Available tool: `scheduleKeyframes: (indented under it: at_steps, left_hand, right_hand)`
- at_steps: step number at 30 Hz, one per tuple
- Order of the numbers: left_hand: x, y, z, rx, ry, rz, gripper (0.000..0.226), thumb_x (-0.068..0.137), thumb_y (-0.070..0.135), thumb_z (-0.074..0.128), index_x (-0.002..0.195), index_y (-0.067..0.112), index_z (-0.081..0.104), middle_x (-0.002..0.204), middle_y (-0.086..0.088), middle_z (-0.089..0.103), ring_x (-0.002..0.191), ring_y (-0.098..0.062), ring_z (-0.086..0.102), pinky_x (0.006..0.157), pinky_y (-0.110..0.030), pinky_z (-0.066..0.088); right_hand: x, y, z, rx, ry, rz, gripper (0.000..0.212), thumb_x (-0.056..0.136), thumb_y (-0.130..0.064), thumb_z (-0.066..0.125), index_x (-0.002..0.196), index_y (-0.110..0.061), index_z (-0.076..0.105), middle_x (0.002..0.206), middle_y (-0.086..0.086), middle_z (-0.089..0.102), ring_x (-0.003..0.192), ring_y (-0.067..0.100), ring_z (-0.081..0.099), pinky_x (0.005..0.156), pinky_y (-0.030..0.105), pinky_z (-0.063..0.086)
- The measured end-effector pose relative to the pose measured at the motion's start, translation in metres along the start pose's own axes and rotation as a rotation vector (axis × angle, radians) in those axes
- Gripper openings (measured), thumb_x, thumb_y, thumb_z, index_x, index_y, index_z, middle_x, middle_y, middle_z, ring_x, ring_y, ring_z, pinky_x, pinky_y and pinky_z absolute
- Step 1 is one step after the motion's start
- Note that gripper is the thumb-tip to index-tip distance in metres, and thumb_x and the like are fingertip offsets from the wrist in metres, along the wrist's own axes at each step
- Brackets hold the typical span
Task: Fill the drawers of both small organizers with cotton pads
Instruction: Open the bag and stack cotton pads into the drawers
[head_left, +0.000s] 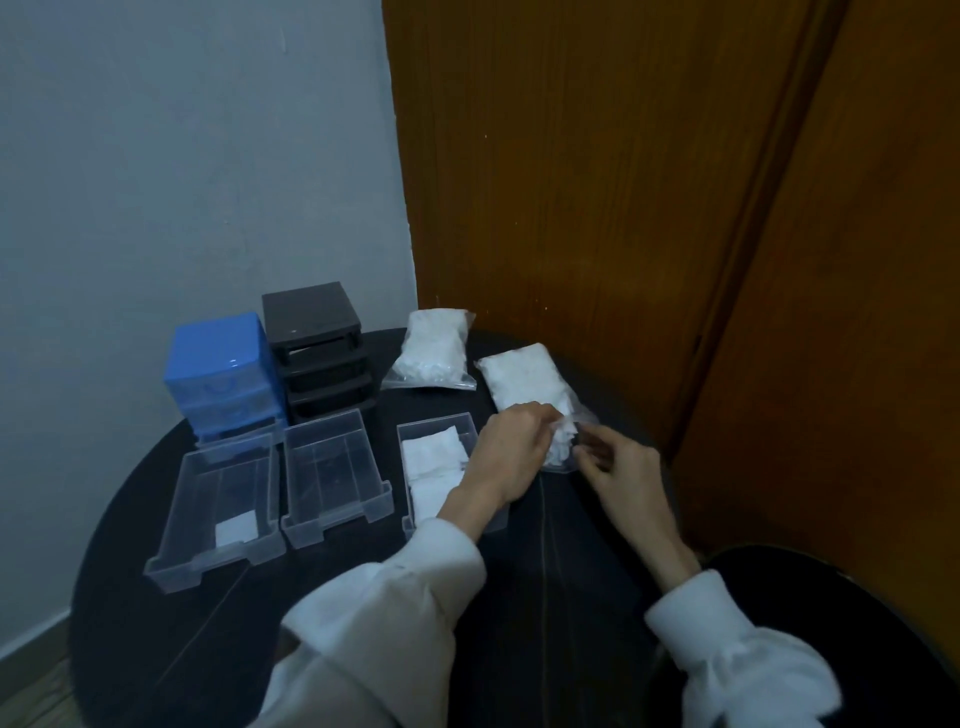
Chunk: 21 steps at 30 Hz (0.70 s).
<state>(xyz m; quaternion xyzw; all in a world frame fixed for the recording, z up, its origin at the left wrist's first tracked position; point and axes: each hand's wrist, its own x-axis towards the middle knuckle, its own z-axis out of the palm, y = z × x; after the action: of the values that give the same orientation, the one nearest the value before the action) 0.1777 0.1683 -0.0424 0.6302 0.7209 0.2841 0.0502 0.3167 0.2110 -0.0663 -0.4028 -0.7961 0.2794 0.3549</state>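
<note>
At the 3 o'clock side of the desk (519, 597), a clear bag of cotton pads (524, 384) lay with its open mouth toward the person. The left hand (511, 454) had its fingers curled at the bag mouth, pinching a clump of white pads (561, 441) that stuck out of it. The right hand (621, 473) pinched the clear plastic edge of the same bag just beside the clump, at its 4 o'clock side. Both hands were close together, with only the pads between them.

Just beside the left hand, at its 9 o'clock, a clear drawer (439, 431) rested on the desk and held several flat white pads; the left wrist crossed over its near corner. A second clear drawer (332, 478) sat at 9 o'clock of the first, and no pads could be made out in it. A third clear drawer (218, 514), further toward 9 o'clock, held one white pad near its front wall.

At 12 o'clock of the drawers, a blue organizer (223, 374) and a black organizer (314, 348) stood side by side, touching. The black organizer's slots were open and dark. A second bag of pads (434, 351) lay at 1 o'clock of the drawers, apart from the held bag. White sleeves (384, 597) covered both forearms.
</note>
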Motion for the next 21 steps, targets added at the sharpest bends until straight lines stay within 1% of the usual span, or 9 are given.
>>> scheduleKeyframes:
  at_steps: [1, 3, 5, 8, 12, 14, 17, 19, 21]
  left_hand:
    - [0.001, 0.0, 0.001, -0.004, 0.011, -0.01, 0.024, 0.095, 0.015, 0.045, 0.111, 0.014, 0.062, 0.111, -0.01, 0.067, 0.101, -0.031, 0.06, 0.086, -0.039, 0.046]
    - [0.002, -0.001, 0.002, -0.008, 0.023, -0.032, 0.021, 0.094, 0.015, 0.045, 0.107, 0.016, 0.062, 0.104, -0.011, 0.069, 0.096, -0.034, 0.061, 0.082, -0.041, 0.047]
    - [0.003, -0.002, 0.002, -0.014, 0.026, -0.045, 0.021, 0.094, 0.017, 0.045, 0.107, 0.017, 0.061, 0.103, -0.012, 0.069, 0.096, -0.035, 0.061, 0.081, -0.041, 0.047]
    - [0.002, -0.003, 0.002, -0.058, 0.026, -0.03, 0.02, 0.093, 0.021, 0.051, 0.109, 0.017, 0.062, 0.106, -0.009, 0.069, 0.098, -0.03, 0.061, 0.084, -0.039, 0.047]
    - [0.001, -0.004, 0.005, -0.095, 0.026, -0.034, 0.028, 0.084, 0.023, 0.063, 0.111, 0.021, 0.063, 0.109, -0.004, 0.069, 0.101, -0.023, 0.061, 0.087, -0.035, 0.048]
    - [0.001, -0.005, 0.007, -0.11, 0.046, -0.044, 0.029, 0.084, 0.021, 0.063, 0.113, 0.021, 0.064, 0.112, -0.002, 0.068, 0.104, -0.021, 0.061, 0.091, -0.034, 0.048]
    - [0.001, -0.004, 0.008, -0.11, 0.043, -0.039, 0.029, 0.088, 0.023, 0.062, 0.117, 0.02, 0.064, 0.115, 0.0, 0.068, 0.107, -0.018, 0.061, 0.094, -0.031, 0.047]
    - [0.001, -0.004, 0.009, -0.108, 0.048, -0.04, 0.029, 0.087, 0.02, 0.062, 0.117, 0.019, 0.064, 0.115, 0.0, 0.068, 0.106, -0.018, 0.061, 0.094, -0.029, 0.046]
    - [0.001, -0.004, 0.009, -0.109, 0.053, -0.045, 0.031, 0.085, 0.015, 0.061, 0.116, 0.02, 0.065, 0.114, -0.001, 0.068, 0.106, -0.019, 0.061, 0.094, -0.03, 0.047]
  right_hand:
    - [0.002, -0.001, 0.002, 0.002, 0.009, 0.01, 0.032, 0.088, -0.01, 0.062, 0.12, -0.013, 0.062, 0.103, 0.0, 0.065, 0.088, 0.005, 0.059, 0.083, 0.018, 0.049]
    - [0.006, -0.001, 0.007, -0.009, 0.031, 0.027, 0.028, 0.088, -0.013, 0.063, 0.117, -0.012, 0.063, 0.099, -0.002, 0.065, 0.082, 0.0, 0.055, 0.071, 0.005, 0.043]
    - [0.008, -0.001, 0.012, -0.018, 0.069, 0.044, 0.026, 0.088, -0.016, 0.062, 0.115, -0.012, 0.064, 0.101, 0.0, 0.067, 0.081, -0.003, 0.054, 0.062, 0.001, 0.038]
    - [0.01, 0.0, 0.014, -0.007, 0.125, 0.052, 0.021, 0.088, -0.013, 0.063, 0.109, -0.011, 0.067, 0.099, 0.002, 0.068, 0.078, -0.002, 0.056, 0.062, 0.002, 0.039]
    - [0.008, 0.002, 0.011, 0.014, 0.148, 0.041, 0.013, 0.087, -0.011, 0.064, 0.098, -0.014, 0.069, 0.089, -0.001, 0.068, 0.071, -0.009, 0.054, 0.064, 0.0, 0.042]
    - [0.007, 0.004, 0.011, 0.02, 0.146, 0.056, 0.014, 0.087, -0.015, 0.064, 0.1, -0.014, 0.069, 0.09, -0.003, 0.068, 0.072, -0.011, 0.054, 0.064, -0.002, 0.041]
    - [0.007, 0.002, 0.015, 0.059, 0.132, 0.102, 0.023, 0.085, -0.025, 0.066, 0.105, -0.013, 0.069, 0.091, -0.006, 0.066, 0.072, -0.01, 0.054, 0.06, 0.0, 0.042]
    - [0.008, 0.0, 0.019, 0.041, 0.158, 0.125, 0.022, 0.085, -0.022, 0.067, 0.105, -0.012, 0.068, 0.094, -0.002, 0.068, 0.073, -0.006, 0.055, 0.061, 0.003, 0.041]
    - [0.008, -0.001, 0.02, 0.029, 0.19, 0.148, 0.02, 0.087, -0.016, 0.064, 0.106, -0.01, 0.068, 0.095, 0.003, 0.07, 0.076, 0.001, 0.058, 0.067, 0.008, 0.042]
